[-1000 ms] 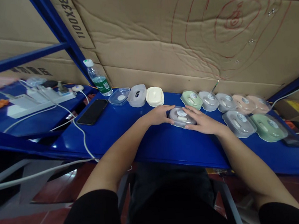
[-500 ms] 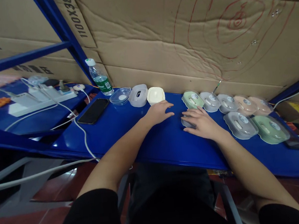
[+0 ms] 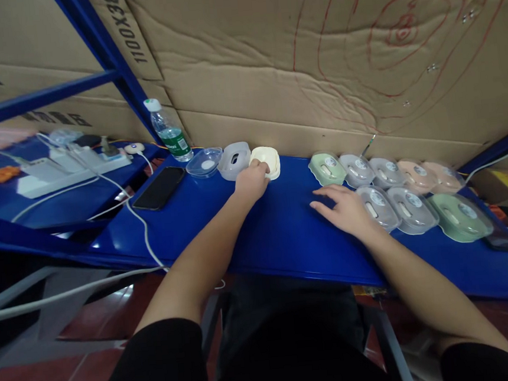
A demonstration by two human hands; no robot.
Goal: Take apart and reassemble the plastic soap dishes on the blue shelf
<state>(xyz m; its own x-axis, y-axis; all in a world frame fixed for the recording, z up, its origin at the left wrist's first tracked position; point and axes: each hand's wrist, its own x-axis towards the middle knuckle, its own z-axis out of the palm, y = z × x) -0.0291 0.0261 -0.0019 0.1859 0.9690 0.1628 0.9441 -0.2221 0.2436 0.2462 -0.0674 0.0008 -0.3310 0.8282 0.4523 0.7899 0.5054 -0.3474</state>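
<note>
My left hand (image 3: 252, 179) is closed at the near edge of a cream plastic container (image 3: 271, 156), with its fingers curled over the rim. Left of it stand a translucent pale-grey box (image 3: 235, 163) with a dark slot and a clear shallow lid (image 3: 205, 162) with a round white sticker. My right hand (image 3: 342, 206) is open over the blue table, thumb and fingers apart and nothing held. Beside its fingertips and back are a green clear-lidded case (image 3: 327, 171) and a grey clear-lidded case (image 3: 376, 203).
More lidded cases, such as a grey one (image 3: 415, 206), a peach one (image 3: 417, 177) and a green one (image 3: 459, 220), line the right side. A black phone (image 3: 159, 189) and a water bottle (image 3: 172, 138) stand left. A white cable (image 3: 144, 230) crosses the left table edge.
My left hand has moved left onto the cream container and closed. My right hand has come off the grey case, which now sits in the front row beside the other grey one.
</note>
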